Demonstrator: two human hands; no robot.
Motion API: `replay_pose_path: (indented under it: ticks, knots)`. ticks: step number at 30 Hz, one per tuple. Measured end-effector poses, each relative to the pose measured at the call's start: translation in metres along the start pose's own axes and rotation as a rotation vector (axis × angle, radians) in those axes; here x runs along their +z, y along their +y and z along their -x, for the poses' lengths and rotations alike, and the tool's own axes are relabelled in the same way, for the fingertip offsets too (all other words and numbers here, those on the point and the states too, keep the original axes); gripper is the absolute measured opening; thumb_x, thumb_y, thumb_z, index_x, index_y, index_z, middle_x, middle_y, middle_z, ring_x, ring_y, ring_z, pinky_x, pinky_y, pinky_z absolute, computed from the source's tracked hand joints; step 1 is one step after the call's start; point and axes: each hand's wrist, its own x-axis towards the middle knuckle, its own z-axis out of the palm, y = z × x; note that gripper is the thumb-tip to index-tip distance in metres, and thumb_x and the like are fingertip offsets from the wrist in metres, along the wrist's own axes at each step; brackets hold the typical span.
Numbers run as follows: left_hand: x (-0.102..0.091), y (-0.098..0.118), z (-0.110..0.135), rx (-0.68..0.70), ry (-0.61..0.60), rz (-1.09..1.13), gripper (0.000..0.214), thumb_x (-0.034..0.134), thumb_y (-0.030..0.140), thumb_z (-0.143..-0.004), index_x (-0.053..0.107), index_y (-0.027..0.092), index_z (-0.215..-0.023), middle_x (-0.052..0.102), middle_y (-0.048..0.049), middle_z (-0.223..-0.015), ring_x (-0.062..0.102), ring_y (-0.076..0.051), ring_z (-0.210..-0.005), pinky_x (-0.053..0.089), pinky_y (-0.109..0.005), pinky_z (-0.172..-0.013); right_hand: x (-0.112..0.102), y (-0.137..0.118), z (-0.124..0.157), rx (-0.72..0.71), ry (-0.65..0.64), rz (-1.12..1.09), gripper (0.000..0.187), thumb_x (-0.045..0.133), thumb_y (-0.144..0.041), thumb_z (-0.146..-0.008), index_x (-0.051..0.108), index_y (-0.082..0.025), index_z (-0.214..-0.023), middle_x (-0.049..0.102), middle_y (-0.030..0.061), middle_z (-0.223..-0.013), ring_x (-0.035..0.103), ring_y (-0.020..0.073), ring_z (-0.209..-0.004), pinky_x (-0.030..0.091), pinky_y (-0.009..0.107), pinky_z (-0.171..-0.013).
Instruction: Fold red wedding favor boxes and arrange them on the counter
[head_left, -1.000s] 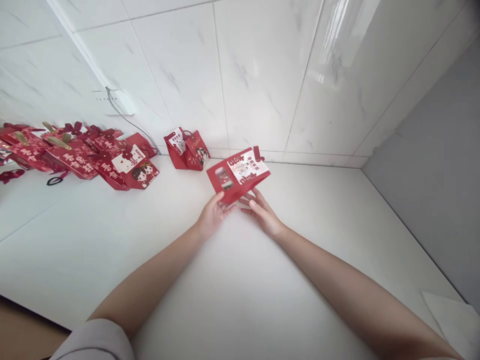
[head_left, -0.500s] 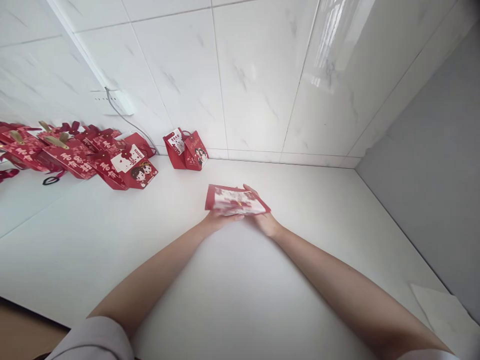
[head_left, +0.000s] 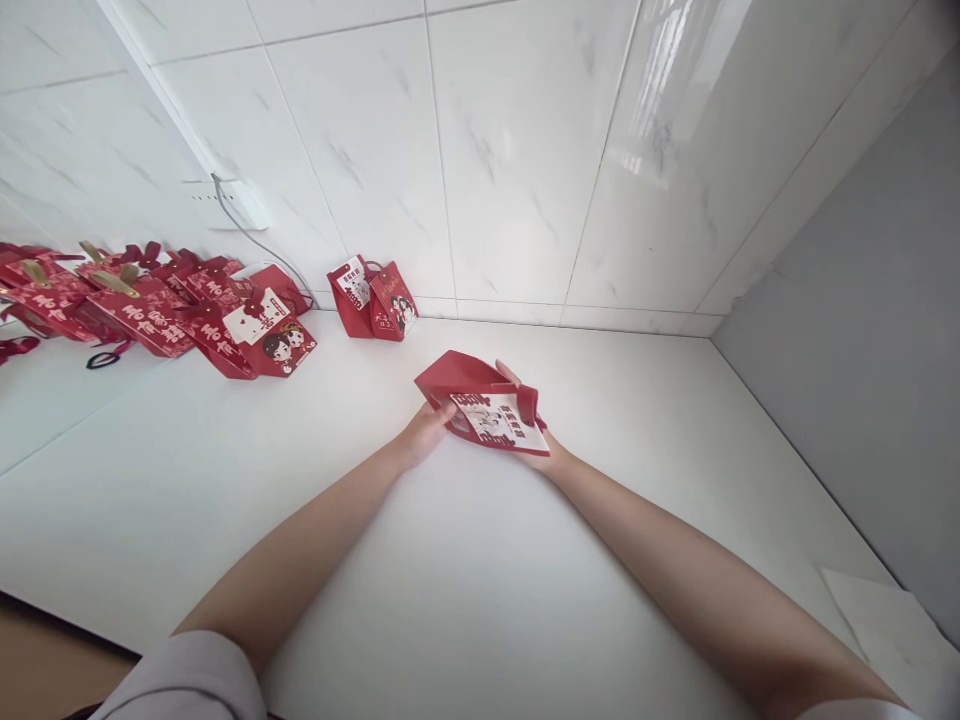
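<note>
A red gift box [head_left: 457, 372] with a white printed card on its side and a red ribbon loop at its right end lies tilted between my two hands, above the white table. My left hand [head_left: 426, 432] grips its left end, thumb on the near face. Under and behind the right end, my right hand [head_left: 541, 448] supports it; some fingertips show past the far edge, and the rest are hidden by the box. The box's printed side is turned up toward me.
Two small red boxes [head_left: 373, 300] stand against the tiled wall. Several more red gift boxes [head_left: 150, 315] with ribbon handles crowd the left side. A cable [head_left: 255, 240] runs from a wall socket [head_left: 225, 205]. A grey panel [head_left: 847, 330] borders the table [head_left: 480, 590] on the right.
The gift box has been turned in my hands; its printed card and ribbon loop now show clearly. My left hand has shifted slightly left, its thumb now on the near face.
</note>
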Motion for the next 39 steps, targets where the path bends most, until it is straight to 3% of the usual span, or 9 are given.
replay_pose_path:
  ticks: [4, 7, 12, 16, 20, 23, 28, 33, 39]
  knots:
    - [-0.001, -0.003, -0.004, -0.055, 0.217, 0.018, 0.054, 0.051, 0.059, -0.090, 0.053, 0.026, -0.133, 0.059, -0.0104, -0.135, 0.060, -0.032, -0.119, 0.054, -0.048, -0.090, 0.001, 0.005, -0.002, -0.022, -0.006, 0.063, 0.057, 0.066, -0.049, -0.084, 0.050, -0.026, -0.133, 0.058, 0.0090, -0.131, 0.063, 0.0251, -0.104, 0.052, 0.042, -0.090]
    - [0.000, -0.003, -0.004, -0.049, 0.199, 0.011, 0.054, 0.052, 0.060, -0.089, 0.056, 0.023, -0.129, 0.059, -0.0108, -0.135, 0.057, -0.032, -0.123, 0.052, -0.048, -0.095, 0.000, 0.006, -0.003, -0.016, 0.095, 0.083, 0.038, 0.052, -0.049, -0.093, 0.056, -0.027, -0.124, 0.062, 0.0061, -0.125, 0.063, 0.0221, -0.098, 0.052, 0.038, -0.085]
    - [0.004, -0.003, 0.000, 0.127, 0.266, 0.008, 0.058, 0.074, 0.043, -0.079, 0.054, 0.026, -0.131, 0.056, -0.0080, -0.139, 0.050, -0.032, -0.131, 0.042, -0.051, -0.108, -0.004, 0.011, -0.006, 0.022, 0.198, -0.056, 0.030, 0.049, -0.052, -0.094, 0.060, -0.027, -0.107, 0.066, 0.0029, -0.108, 0.063, 0.0202, -0.091, 0.052, 0.035, -0.078]
    - [0.007, 0.000, -0.002, 0.215, 0.325, -0.024, 0.052, 0.064, 0.042, -0.088, 0.049, 0.025, -0.134, 0.050, -0.0079, -0.144, 0.044, -0.028, -0.136, 0.036, -0.047, -0.114, -0.005, 0.016, -0.008, 0.081, 0.267, -0.074, 0.028, 0.056, -0.052, -0.090, 0.054, -0.025, -0.094, 0.064, 0.0011, -0.093, 0.062, 0.0176, -0.079, 0.050, 0.032, -0.073]
    - [0.004, 0.001, -0.005, 0.231, 0.394, -0.143, 0.065, 0.064, 0.042, -0.087, 0.034, 0.030, -0.143, 0.049, -0.0081, -0.144, 0.046, -0.026, -0.134, 0.040, -0.044, -0.109, -0.005, 0.013, -0.007, 0.082, 0.389, -0.096, 0.030, 0.053, -0.056, -0.090, 0.046, -0.026, -0.091, 0.062, 0.0008, -0.103, 0.061, 0.0188, -0.092, 0.050, 0.037, -0.086]
    - [-0.001, -0.002, -0.006, 0.230, 0.435, -0.234, 0.063, 0.073, 0.039, -0.079, 0.043, 0.026, -0.133, 0.055, -0.0093, -0.136, 0.050, -0.026, -0.129, 0.044, -0.041, -0.105, -0.002, 0.005, -0.003, 0.005, 0.282, -0.076, 0.031, 0.048, -0.057, -0.093, 0.046, -0.026, -0.095, 0.060, 0.0032, -0.116, 0.058, 0.0207, -0.106, 0.046, 0.041, -0.096]
    - [-0.003, 0.001, -0.006, 0.201, 0.378, -0.236, 0.044, 0.069, 0.042, -0.082, 0.059, 0.019, -0.118, 0.064, -0.0101, -0.126, 0.058, -0.029, -0.120, 0.047, -0.042, -0.100, 0.006, -0.002, -0.001, -0.016, 0.147, -0.022, 0.039, 0.067, -0.052, -0.083, 0.044, -0.026, -0.101, 0.055, 0.0061, -0.129, 0.055, 0.0228, -0.116, 0.046, 0.041, -0.100]
    - [-0.005, 0.005, -0.003, 0.100, 0.256, -0.299, 0.049, 0.073, 0.040, -0.079, 0.061, 0.017, -0.120, 0.066, -0.0118, -0.125, 0.061, -0.032, -0.115, 0.051, -0.044, -0.097, -0.001, 0.000, -0.004, 0.078, 0.163, -0.030, 0.034, 0.059, -0.055, -0.088, 0.048, -0.025, -0.102, 0.061, 0.0044, -0.114, 0.060, 0.0221, -0.104, 0.050, 0.039, -0.092]
    - [-0.024, 0.008, -0.006, 0.025, 0.115, -0.442, 0.048, 0.077, 0.039, -0.075, 0.065, 0.017, -0.116, 0.069, -0.0113, -0.119, 0.066, -0.031, -0.106, 0.054, -0.044, -0.092, -0.006, 0.000, -0.005, 0.084, 0.153, 0.015, 0.033, 0.057, -0.054, -0.090, 0.051, -0.024, -0.102, 0.062, 0.0030, -0.109, 0.060, 0.0218, -0.099, 0.050, 0.037, -0.088]
